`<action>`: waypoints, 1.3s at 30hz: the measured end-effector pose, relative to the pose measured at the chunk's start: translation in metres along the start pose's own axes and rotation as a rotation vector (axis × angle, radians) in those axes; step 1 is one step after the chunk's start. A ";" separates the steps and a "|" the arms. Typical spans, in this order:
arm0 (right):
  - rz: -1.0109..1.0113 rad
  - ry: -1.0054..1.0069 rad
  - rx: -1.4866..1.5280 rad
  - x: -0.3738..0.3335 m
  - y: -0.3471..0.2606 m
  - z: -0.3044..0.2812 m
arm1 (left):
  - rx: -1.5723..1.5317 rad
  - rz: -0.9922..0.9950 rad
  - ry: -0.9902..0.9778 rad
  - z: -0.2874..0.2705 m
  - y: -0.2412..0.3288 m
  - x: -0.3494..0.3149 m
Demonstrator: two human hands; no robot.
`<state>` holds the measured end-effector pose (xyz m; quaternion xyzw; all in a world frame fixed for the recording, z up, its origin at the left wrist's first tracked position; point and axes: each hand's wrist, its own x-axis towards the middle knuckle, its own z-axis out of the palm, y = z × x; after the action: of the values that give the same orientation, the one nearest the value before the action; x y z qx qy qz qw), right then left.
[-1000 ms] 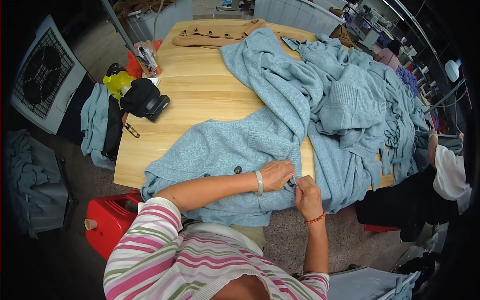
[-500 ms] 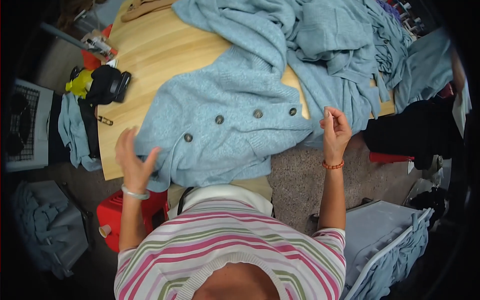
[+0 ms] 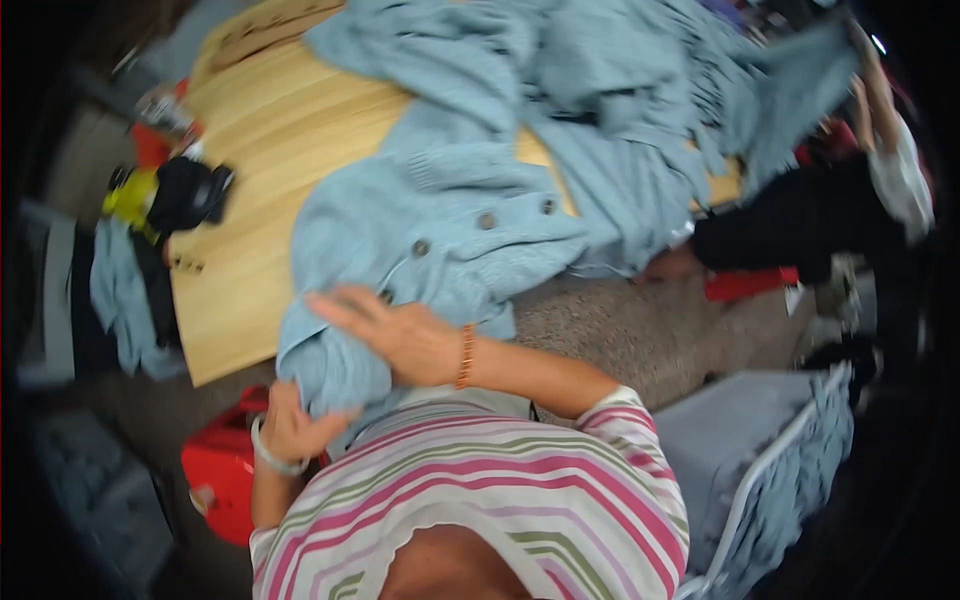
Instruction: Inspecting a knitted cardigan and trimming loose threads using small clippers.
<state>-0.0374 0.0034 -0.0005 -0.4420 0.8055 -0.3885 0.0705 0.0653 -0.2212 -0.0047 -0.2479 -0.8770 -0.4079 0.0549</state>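
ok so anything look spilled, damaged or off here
Nothing stands out: no spill or damage shows, though motion blur hides fine detail. The blue-grey buttoned garment is bunched near the left hand and right hand, which looks like ordinary handling.

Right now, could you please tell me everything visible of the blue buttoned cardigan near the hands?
The cardigan looks like pale blue knit, with dark round buttons along one band. It lies crumpled on the wooden table, its near part past the edge. The right hand is over its near left part, the left hand at its lower left edge; blur hides whether either grips it.
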 end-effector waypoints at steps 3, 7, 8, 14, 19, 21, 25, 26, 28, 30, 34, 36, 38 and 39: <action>-0.117 0.175 0.099 -0.001 0.003 -0.009 | -0.362 -0.118 -0.060 -0.010 0.027 0.023; -0.062 0.387 0.208 -0.042 0.025 -0.054 | -0.424 -0.063 -0.105 -0.002 0.036 0.085; 0.008 0.473 0.250 -0.067 0.031 -0.071 | -0.547 -0.015 -0.078 0.010 0.039 0.099; 0.586 1.299 -0.592 -0.289 -0.011 -0.231 | -0.563 0.064 -0.324 0.045 0.059 0.147; 0.260 1.424 -1.724 -0.425 -0.177 -0.362 | -0.543 0.110 -0.431 0.078 0.068 0.169; 0.341 1.420 -1.914 -0.460 -0.228 -0.382 | -0.522 0.121 -0.478 0.090 0.072 0.173; 0.815 1.441 -2.060 -0.550 -0.232 -0.369 | -0.436 0.105 -0.554 0.108 0.077 0.170; 0.942 1.466 -2.003 -0.579 -0.221 -0.360 | -0.383 0.160 -0.570 0.111 0.076 0.169; 1.338 1.449 -1.788 -0.634 -0.192 -0.334 | -0.295 0.138 -0.626 0.114 0.072 0.164; 1.725 1.380 -1.229 -0.670 -0.155 -0.298 | -0.226 0.054 -0.690 0.110 0.066 0.161; 1.668 1.084 -0.863 -0.639 -0.049 -0.244 | -0.195 0.100 -0.657 0.092 0.062 0.161; 1.419 1.206 -0.339 -0.559 0.011 -0.219 | -0.309 0.203 -0.517 0.080 0.067 0.168; 1.022 0.970 0.066 -0.448 0.049 -0.188 | -0.372 0.337 -0.388 0.074 0.080 0.178; 0.922 0.873 0.224 -0.385 0.062 -0.168 | -0.378 0.461 -0.313 0.074 0.090 0.183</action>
<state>0.0760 0.4128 -0.0158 0.1582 0.8217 -0.5444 -0.0585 -0.0432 -0.0458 0.0624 -0.5052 -0.7045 -0.4971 -0.0366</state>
